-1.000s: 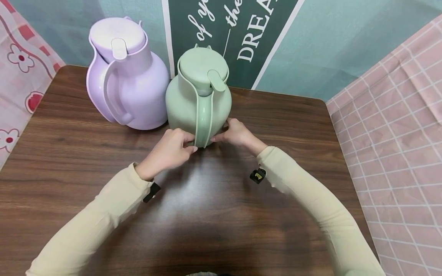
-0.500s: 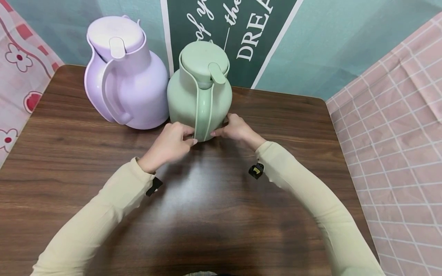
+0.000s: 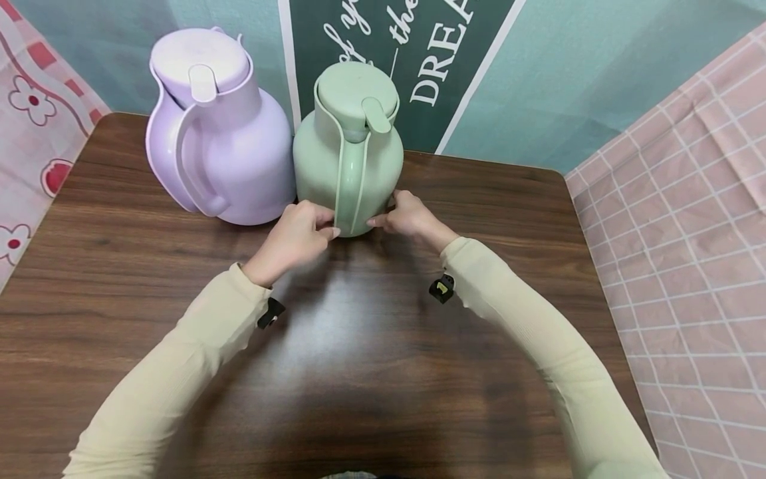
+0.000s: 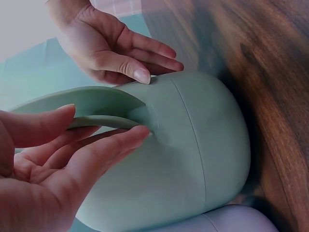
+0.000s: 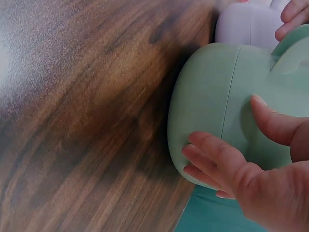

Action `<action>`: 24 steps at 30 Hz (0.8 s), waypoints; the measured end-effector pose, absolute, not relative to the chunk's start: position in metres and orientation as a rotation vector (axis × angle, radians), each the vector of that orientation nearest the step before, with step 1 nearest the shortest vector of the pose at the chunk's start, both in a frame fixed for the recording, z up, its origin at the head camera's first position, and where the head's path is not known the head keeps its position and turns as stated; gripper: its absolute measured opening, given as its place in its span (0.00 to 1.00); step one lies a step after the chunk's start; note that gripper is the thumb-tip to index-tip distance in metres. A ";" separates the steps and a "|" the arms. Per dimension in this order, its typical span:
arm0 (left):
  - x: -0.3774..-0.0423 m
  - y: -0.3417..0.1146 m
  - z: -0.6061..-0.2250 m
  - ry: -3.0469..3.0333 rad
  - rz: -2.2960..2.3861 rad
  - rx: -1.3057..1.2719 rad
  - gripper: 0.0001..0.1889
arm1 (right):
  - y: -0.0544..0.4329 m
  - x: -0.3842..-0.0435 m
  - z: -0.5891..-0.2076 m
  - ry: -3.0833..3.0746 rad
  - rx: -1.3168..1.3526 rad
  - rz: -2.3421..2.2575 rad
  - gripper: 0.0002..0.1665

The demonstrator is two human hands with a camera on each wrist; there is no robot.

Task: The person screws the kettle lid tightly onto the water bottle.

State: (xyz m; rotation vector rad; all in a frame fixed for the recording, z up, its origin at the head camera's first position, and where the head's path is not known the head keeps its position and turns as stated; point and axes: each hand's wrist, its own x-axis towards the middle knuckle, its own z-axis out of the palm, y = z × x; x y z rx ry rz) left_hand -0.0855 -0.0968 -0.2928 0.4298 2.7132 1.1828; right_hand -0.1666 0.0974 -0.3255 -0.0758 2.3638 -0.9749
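Note:
A pale green thermos jug [image 3: 317, 159] stands at the back of the table, its handle turned toward me. At the lower left of that handle [image 3: 350, 179], my left hand [image 3: 296, 236] touches with thumb and fingertips. The left wrist view has the handle's edge between thumb and fingers, which are nearly straight. My right hand [image 3: 409, 216] lies against the jug's lower right side. In the right wrist view its extended fingers [image 5: 217, 150] rest flat on the body near the base, with the thumb apart. Close on the left stands a lilac thermos jug [image 3: 257, 153] of the same shape.
The brown wood table [image 3: 371, 372] ends at the back against a teal cloth [image 3: 509, 120] with a dark lettered panel [image 3: 413, 126]. A pink checked cloth [image 3: 688, 233] hangs at the right, and a flowered cloth [image 3: 36, 159] at the left.
The green jug has slid back, away from me, both hands moving with it. It now stands closer to the back cloth. The lilac jug has stayed in place.

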 end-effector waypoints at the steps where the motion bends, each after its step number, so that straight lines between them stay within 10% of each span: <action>1: -0.086 -0.097 -0.293 2.713 1.187 0.426 0.21 | 0.097 -0.167 -0.325 2.357 -0.066 -0.987 0.28; 24: -0.103 -0.097 -0.294 2.673 1.217 0.300 0.21 | 0.091 -0.178 -0.323 2.320 0.005 -1.089 0.25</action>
